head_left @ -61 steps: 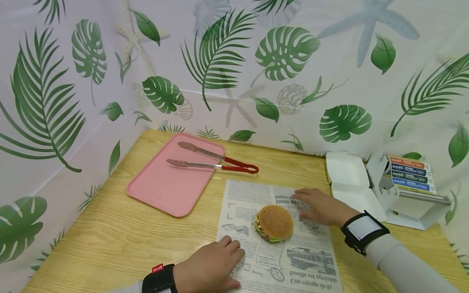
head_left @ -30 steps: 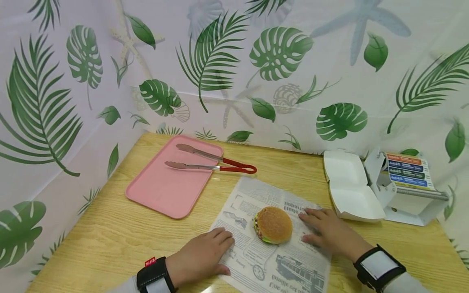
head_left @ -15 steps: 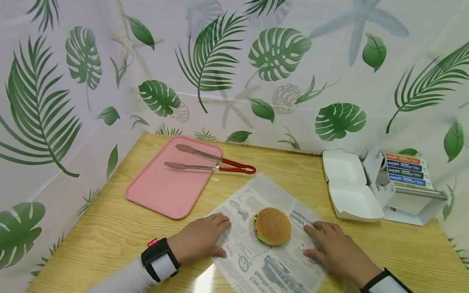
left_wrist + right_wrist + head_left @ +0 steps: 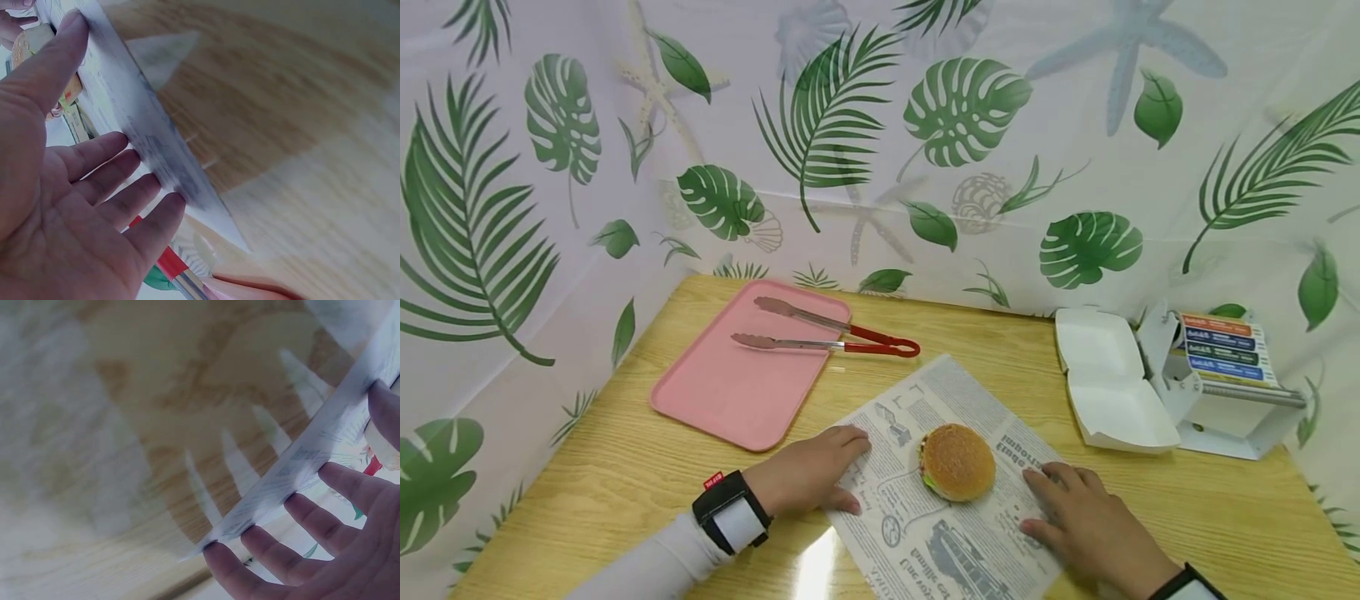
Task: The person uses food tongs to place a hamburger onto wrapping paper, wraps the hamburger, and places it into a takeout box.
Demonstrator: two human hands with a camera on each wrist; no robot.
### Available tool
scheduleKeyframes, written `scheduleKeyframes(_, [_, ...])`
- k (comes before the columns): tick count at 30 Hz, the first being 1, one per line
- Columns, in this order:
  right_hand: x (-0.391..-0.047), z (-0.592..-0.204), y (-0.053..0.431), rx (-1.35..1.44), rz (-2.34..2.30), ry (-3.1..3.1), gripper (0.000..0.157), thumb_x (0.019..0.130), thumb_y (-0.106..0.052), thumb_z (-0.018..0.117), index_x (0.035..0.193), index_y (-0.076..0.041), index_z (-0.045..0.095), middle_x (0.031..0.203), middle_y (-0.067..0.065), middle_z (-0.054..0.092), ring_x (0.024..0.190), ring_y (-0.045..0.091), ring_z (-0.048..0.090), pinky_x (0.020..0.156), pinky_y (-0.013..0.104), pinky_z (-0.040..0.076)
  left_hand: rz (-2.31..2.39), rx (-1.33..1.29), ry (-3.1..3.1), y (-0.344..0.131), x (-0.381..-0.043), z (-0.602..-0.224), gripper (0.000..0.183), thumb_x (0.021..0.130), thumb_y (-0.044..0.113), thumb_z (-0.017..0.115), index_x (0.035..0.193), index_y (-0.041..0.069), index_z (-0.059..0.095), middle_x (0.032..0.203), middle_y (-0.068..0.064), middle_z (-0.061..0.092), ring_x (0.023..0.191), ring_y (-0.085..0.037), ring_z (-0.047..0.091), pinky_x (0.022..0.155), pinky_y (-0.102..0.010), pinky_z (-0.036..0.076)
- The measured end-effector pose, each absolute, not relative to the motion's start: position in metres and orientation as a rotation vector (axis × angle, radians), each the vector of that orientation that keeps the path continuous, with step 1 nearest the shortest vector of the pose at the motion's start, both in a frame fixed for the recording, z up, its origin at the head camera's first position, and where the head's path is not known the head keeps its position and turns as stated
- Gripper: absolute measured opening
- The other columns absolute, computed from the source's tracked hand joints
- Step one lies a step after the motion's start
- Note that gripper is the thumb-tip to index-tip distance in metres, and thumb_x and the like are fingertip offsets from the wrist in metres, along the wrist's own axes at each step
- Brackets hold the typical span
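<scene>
A hamburger (image 4: 958, 463) with a sesame-brown bun sits near the middle of a sheet of newsprint-patterned wrapping paper (image 4: 917, 417), which lies turned like a diamond on the table. My left hand (image 4: 811, 472) rests on the paper's left corner, fingertips and thumb touching the sheet. On the opposite edge my right hand (image 4: 1090, 523) lies with its fingers spread, the tips on the paper. Both wrist views show relaxed, fairly straight fingers (image 4: 103, 181) pressing along the paper's edge (image 4: 294, 462). Neither hand touches the hamburger.
A pink tray (image 4: 737, 392) lies at the back left, with red-handled tongs (image 4: 820, 333) resting across its right edge. At the back right stand an open white takeaway box (image 4: 1112, 400) and a white dispenser (image 4: 1225, 375) of boxed rolls. A leaf-printed curtain (image 4: 850, 125) hangs behind.
The paper has turned with the hamburger on it, from nearly square to a diamond. My left hand moved up and away from me, while my right hand slid down toward me.
</scene>
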State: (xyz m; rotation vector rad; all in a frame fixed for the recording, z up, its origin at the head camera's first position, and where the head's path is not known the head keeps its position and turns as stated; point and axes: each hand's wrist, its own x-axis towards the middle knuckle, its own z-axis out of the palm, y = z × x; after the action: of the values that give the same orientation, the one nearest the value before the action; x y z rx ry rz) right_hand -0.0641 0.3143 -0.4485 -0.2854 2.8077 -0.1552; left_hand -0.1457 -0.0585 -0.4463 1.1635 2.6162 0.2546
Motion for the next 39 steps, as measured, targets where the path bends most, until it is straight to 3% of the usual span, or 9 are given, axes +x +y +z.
scheduleKeyframes(14, [-0.059,-0.454,0.319,-0.257,-0.164,2.835,0.083,0.090,-0.074,0.053,0.146,-0.013,0.056,0.144,0.016,0.053,0.129,0.046,0.050,0.092,0.065,0.050,0.173,1.166,2.591,-0.045,-0.156,-0.436,0.084,0.080,0.048,0.083,0.147,0.008,0.052,0.148,-0.008,0.051,0.135,-0.024,0.049,0.112,-0.035,0.045])
scheduleKeyframes(18, [-0.060,-0.453,0.320,-0.263,-0.166,2.841,0.083,0.090,-0.074,0.053,0.145,-0.013,0.057,0.144,0.016,0.053,0.128,0.046,0.051,0.093,0.065,0.050,0.154,1.177,2.561,-0.039,-0.164,-0.431,0.076,0.081,0.046,0.083,0.142,0.009,0.057,0.140,-0.006,0.056,0.126,-0.022,0.053,0.108,-0.033,0.047])
scheduleKeyframes(26, [-0.062,-0.450,0.319,-0.261,-0.191,2.814,0.076,0.091,-0.068,0.058,0.145,-0.014,0.057,0.143,0.015,0.053,0.126,0.044,0.052,0.094,0.063,0.050,0.173,1.090,2.439,-0.014,-0.208,-0.412,0.049,0.091,0.033,0.078,0.134,0.012,0.066,0.128,-0.007,0.067,0.120,-0.021,0.062,0.103,-0.036,0.050])
scheduleKeyframes(33, [-0.061,-0.448,0.319,-0.234,-0.189,2.815,0.077,0.091,-0.068,0.059,0.146,-0.015,0.057,0.145,0.014,0.053,0.128,0.043,0.051,0.093,0.065,0.049,0.205,1.177,2.447,0.034,-0.252,-0.403,0.039,0.099,0.023,0.069,0.134,0.007,0.065,0.130,-0.011,0.067,0.120,-0.024,0.063,0.101,-0.037,0.052])
scheduleKeyframes(39, [-0.058,-0.448,0.320,-0.227,-0.237,2.817,0.076,0.091,-0.067,0.059,0.146,-0.015,0.057,0.146,0.013,0.053,0.131,0.042,0.050,0.094,0.066,0.048,0.088,1.266,2.581,0.077,-0.273,-0.408,0.035,0.101,0.021,0.066,0.134,0.009,0.066,0.131,-0.010,0.065,0.124,-0.027,0.059,0.103,-0.036,0.051])
